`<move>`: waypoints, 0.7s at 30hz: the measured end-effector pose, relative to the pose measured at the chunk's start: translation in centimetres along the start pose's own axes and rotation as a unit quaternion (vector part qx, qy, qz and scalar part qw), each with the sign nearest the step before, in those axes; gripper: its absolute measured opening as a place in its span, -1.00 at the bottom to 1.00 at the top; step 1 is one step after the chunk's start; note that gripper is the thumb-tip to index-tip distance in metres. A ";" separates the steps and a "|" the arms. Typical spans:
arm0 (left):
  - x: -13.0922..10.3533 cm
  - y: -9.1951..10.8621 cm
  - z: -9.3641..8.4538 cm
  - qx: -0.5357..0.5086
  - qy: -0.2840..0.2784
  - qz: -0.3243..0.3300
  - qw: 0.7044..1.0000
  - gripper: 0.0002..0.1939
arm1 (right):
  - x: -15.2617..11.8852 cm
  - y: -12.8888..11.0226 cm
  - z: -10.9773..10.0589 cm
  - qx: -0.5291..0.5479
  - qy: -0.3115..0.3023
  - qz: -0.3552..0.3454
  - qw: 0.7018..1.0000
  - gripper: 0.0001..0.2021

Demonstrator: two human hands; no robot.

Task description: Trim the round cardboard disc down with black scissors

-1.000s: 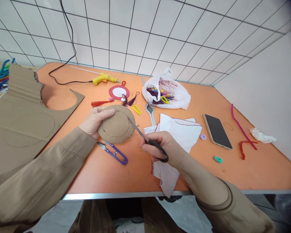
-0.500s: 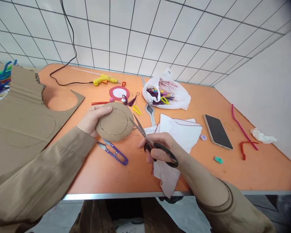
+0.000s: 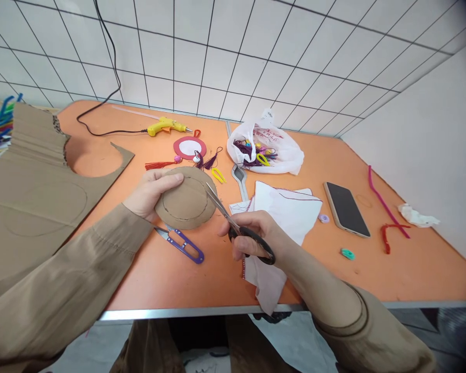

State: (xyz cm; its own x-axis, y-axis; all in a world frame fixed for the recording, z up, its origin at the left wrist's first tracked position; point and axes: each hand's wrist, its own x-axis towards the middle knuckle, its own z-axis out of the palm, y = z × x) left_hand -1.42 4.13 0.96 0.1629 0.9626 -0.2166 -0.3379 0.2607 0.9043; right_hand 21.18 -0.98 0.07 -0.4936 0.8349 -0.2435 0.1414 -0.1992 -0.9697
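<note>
My left hand (image 3: 149, 194) grips the left edge of a round cardboard disc (image 3: 186, 199), its thumb on top. A dark circle is drawn on the disc, a little inside its rim. In my right hand (image 3: 254, 233) is a pair of scissors (image 3: 221, 207) with black handles. The blades are nearly closed, and their tips lie over the right part of the disc near the drawn line. Below the disc, purple thread snips (image 3: 182, 244) rest on the orange table (image 3: 159, 285).
Behind the disc lie a red-rimmed round piece (image 3: 190, 148), tassels (image 3: 209, 159) and a yellow glue gun (image 3: 166, 126). A plastic bag (image 3: 283, 150), white cloth (image 3: 287, 207) and phone (image 3: 347, 209) are to the right. Cut cardboard (image 3: 34, 186) covers the left.
The scissor blades have come closer together, and their tips have shifted up over the disc. The disc has turned slightly and moved a little to the right in my left hand.
</note>
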 end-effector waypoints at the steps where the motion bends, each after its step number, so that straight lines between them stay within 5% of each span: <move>1: 0.0 -0.1 0.0 -0.003 -0.004 -0.001 1.000 -0.77 | 0.0 0.0 0.0 0.001 0.000 0.000 1.000 -0.49; 21: 0.0 -0.2 -0.1 0.007 -0.018 0.005 1.000 -0.78 | -0.3 -1.5 0.6 -0.016 0.017 0.045 0.999 -0.69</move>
State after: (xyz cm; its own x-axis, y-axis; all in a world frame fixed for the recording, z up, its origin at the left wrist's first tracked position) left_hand -1.43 4.04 0.77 0.1925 0.9616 -0.1956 -0.3263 0.2507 0.9114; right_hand 20.64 -1.24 1.57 -0.4475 0.8319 -0.3281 0.2108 -0.2584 -0.9428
